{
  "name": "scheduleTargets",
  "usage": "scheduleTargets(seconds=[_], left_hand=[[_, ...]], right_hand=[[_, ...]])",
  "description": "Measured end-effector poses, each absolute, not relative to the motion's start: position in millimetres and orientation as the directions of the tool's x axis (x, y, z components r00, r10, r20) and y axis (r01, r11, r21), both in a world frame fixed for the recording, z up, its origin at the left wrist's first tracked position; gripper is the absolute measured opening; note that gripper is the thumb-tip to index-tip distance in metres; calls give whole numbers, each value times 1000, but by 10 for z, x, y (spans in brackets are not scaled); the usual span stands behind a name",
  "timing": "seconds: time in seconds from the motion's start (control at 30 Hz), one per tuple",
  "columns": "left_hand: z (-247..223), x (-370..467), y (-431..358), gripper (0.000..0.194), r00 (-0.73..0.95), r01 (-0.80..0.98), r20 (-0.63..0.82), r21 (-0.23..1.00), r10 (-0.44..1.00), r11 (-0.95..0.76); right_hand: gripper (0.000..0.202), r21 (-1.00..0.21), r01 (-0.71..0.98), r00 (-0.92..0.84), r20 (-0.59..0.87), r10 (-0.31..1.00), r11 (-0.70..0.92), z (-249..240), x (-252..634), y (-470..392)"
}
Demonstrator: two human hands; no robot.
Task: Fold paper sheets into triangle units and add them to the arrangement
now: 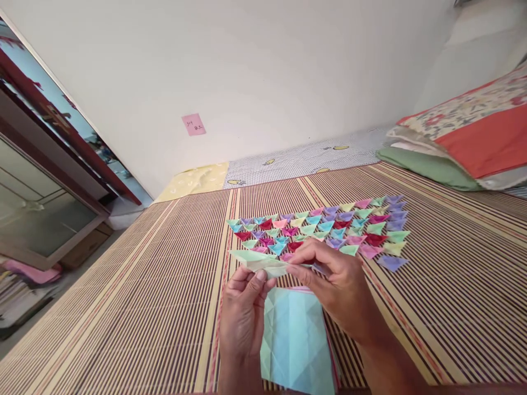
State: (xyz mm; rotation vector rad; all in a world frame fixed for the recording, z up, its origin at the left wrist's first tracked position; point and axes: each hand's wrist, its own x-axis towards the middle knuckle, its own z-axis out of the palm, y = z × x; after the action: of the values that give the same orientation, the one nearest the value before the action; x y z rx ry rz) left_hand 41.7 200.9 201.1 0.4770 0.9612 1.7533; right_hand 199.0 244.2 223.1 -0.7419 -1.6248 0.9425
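Right hand (346,285) and left hand (244,315) nearest, reaching in from bottom edge, meeting mid-view. Striped slatted mat (164,285) under everything, brown and cream with reddish lines. White wall (288,66) behind. Rows of small folded paper boats (375,240) on the mat beyond the hands: green, blue, purple, pink, dark red, yellow. Stack of creased sheets (294,334), light blue on top, lies on the mat below and between the hands.

Pale green paper piece (252,258) held up between both hands, near side of the rows; long, narrow, folded, pointed at left end, right end partly covered by fingers. Left: thumb pressed on its lower edge, fingers curled in behind, tips partly hidden, clamped on paper. Right: thumb and index nearly together, pinching its right part; remaining fingers bent, mostly hidden.
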Motion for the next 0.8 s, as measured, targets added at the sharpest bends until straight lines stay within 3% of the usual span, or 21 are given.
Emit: scheduleTargets(seconds=[0.27, 0.5, 0.8], left_hand=[[1940, 334, 1988, 15, -258, -513, 12, 845, 966, -148], [1899, 356, 1987, 7, -118, -408, 93, 903, 989, -134], [1865, 334, 2011, 11, -74, -323, 109, 938, 991, -127]], right_hand=[[20, -914, 40, -326, 369, 870, 403, 2320, 2136, 2439], [12, -925, 63, -399, 321, 859, 375, 2292, 2089, 2433], [8, -901, 140, -396, 330, 857, 412, 2283, 2077, 2428]])
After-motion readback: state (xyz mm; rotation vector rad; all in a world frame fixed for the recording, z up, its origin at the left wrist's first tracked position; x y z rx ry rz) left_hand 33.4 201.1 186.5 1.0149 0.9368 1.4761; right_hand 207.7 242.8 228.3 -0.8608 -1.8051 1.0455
